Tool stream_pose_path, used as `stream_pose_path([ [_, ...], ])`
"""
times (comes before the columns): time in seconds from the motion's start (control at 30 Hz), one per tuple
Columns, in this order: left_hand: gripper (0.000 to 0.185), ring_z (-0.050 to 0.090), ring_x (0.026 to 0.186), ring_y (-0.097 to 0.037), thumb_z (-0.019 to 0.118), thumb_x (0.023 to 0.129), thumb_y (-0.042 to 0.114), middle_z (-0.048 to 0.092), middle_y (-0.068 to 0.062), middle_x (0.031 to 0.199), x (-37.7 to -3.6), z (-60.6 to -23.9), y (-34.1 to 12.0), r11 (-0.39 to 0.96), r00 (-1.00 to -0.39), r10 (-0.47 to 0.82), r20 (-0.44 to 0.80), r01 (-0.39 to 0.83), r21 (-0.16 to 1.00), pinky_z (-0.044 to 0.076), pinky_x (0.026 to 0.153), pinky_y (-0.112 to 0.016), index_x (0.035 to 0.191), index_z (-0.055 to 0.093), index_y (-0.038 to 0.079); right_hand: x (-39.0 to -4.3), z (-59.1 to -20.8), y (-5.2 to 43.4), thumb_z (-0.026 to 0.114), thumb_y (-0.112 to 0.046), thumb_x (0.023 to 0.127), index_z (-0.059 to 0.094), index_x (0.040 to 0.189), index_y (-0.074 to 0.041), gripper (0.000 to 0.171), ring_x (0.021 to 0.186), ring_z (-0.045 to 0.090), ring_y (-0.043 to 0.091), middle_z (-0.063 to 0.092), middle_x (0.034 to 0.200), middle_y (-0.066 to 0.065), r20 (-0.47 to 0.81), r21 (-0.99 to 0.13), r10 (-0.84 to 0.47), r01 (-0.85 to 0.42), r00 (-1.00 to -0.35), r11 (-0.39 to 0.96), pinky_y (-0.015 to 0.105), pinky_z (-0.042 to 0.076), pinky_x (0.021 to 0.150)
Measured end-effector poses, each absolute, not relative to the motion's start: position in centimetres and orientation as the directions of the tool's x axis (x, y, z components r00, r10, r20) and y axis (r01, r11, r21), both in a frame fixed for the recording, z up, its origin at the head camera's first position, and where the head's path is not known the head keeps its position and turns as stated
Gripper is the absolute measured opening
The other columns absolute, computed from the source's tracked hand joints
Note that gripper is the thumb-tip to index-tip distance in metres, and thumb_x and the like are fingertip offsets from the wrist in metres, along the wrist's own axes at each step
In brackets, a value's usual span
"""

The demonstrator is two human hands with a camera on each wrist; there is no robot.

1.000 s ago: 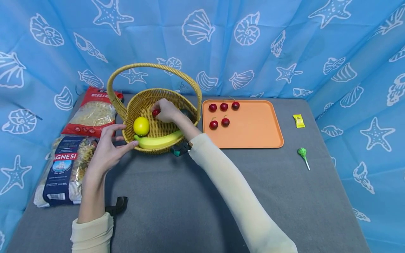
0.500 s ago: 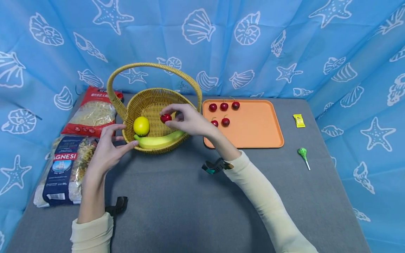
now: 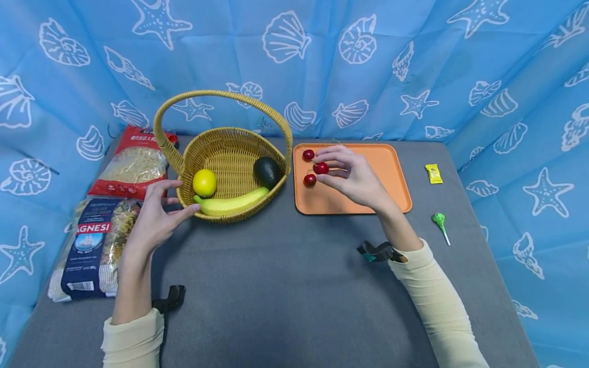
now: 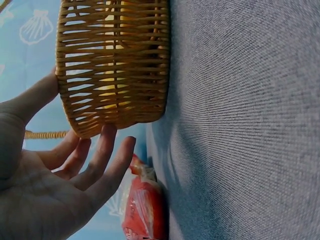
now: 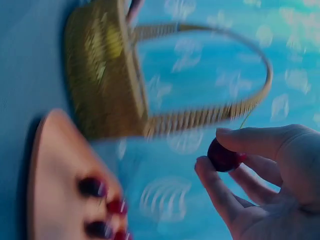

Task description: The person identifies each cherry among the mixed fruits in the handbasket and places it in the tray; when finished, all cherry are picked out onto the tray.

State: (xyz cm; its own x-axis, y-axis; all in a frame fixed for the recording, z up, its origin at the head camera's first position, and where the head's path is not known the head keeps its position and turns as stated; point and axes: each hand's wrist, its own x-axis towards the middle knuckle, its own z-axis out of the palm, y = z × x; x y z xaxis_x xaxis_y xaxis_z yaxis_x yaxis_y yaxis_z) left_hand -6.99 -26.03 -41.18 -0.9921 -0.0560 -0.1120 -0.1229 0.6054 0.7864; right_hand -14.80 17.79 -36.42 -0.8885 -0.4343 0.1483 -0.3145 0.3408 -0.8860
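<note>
Beside the basket point(image 3: 230, 168) lies an "AGNESI" bag point(image 3: 92, 245); the right hand point(image 3: 354, 176), pinching a cherry point(image 3: 320, 167), has moved from basket to tray point(image 3: 391, 174), the left hand point(image 3: 154, 225) slack-fingered against the basket.

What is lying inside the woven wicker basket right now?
Inside the woven wicker basket: a round yellow lemon, a yellow banana along the front wall, and a dark green avocado. Anything beneath them is hidden.
</note>
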Motion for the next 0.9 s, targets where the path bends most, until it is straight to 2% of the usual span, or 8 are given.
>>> stream_pose_path([
  [0.1,0.079,0.056,0.133,-0.046,0.082,0.098,0.036,0.032,-0.027,0.163,-7.0,-41.2,-26.1,0.608,-0.992,-0.054,-0.111,-0.121,0.785,0.046,0.077,-0.006,0.16,0.043,0.006,-15.7,-37.9,19.8,0.08,-0.004,0.097,0.071,0.132,-0.001,0.036,0.119,0.074,0.034,0.068,0.135,0.017,0.127,-0.862,-0.362,-0.284,-0.923,0.421,0.027,0.063,0.1],
  [0.3,0.078,0.056,0.132,-0.046,0.082,0.099,0.035,0.031,-0.027,0.163,-6.9,-41.3,-26.3,0.604,-0.994,-0.049,-0.102,-0.111,0.789,0.046,0.077,-0.006,0.16,0.043,0.005,-17.4,-41.3,22.7,0.081,-0.005,0.097,0.065,0.12,0.003,0.029,0.114,0.074,0.04,0.066,0.125,0.021,0.085,-0.796,-0.265,-0.226,-0.961,0.562,0.056,0.062,0.102],
  [0.4,0.078,0.056,0.132,-0.046,0.082,0.098,0.034,0.031,-0.027,0.163,-6.9,-41.3,-26.2,0.603,-0.994,-0.05,-0.1,-0.11,0.79,0.047,0.076,-0.005,0.16,0.044,0.005,-18.0,-42.8,23.6,0.079,-0.001,0.096,0.069,0.12,0.005,0.026,0.116,0.074,0.044,0.065,0.128,0.024,0.06,-0.772,-0.259,-0.209,-0.964,0.6,0.061,0.06,0.103],
  [0.53,0.078,0.056,0.132,-0.047,0.082,0.098,0.034,0.032,-0.027,0.162,-6.8,-41.4,-26.2,0.605,-0.994,-0.046,-0.098,-0.106,0.789,0.046,0.077,-0.005,0.16,0.044,0.005,-18.5,-44.4,24.2,0.075,0.002,0.098,0.073,0.127,0.002,0.028,0.119,0.071,0.044,0.063,0.135,0.026,0.028,-0.737,-0.276,-0.207,-0.961,0.643,0.06,0.059,0.105],
  [0.67,0.078,0.057,0.131,-0.046,0.082,0.098,0.036,0.033,-0.026,0.162,-6.7,-41.3,-26.3,0.613,-0.994,-0.046,-0.1,-0.107,0.783,0.046,0.077,-0.005,0.159,0.044,0.005,-18.8,-45.3,24.1,0.078,-0.005,0.099,0.073,0.13,-0.001,0.032,0.11,0.068,0.038,0.067,0.13,0.023,0.055,-0.68,-0.271,-0.234,-0.961,0.695,0.053,0.059,0.101],
  [0.8,0.078,0.057,0.131,-0.046,0.082,0.098,0.037,0.033,-0.027,0.161,-6.7,-41.2,-26.4,0.621,-0.994,-0.044,-0.1,-0.106,0.777,0.045,0.077,-0.005,0.159,0.044,0.005,-19.2,-45.7,23.5,0.083,-0.014,0.097,0.071,0.13,-0.003,0.036,0.101,0.06,0.034,0.067,0.117,0.021,0.058,-0.658,-0.239,-0.218,-0.969,0.721,0.043,0.047,0.09],
  [0.9,0.079,0.058,0.13,-0.047,0.082,0.098,0.037,0.035,-0.028,0.159,-6.7,-41.2,-26.4,0.632,-0.995,-0.033,-0.09,-0.091,0.769,0.045,0.077,-0.004,0.159,0.044,0.004,-19.4,-45.8,23.3,0.085,-0.017,0.096,0.07,0.128,-0.004,0.038,0.101,0.055,0.033,0.063,0.113,0.019,0.03,-0.655,-0.221,-0.186,-0.975,0.732,0.041,0.041,0.088],
])
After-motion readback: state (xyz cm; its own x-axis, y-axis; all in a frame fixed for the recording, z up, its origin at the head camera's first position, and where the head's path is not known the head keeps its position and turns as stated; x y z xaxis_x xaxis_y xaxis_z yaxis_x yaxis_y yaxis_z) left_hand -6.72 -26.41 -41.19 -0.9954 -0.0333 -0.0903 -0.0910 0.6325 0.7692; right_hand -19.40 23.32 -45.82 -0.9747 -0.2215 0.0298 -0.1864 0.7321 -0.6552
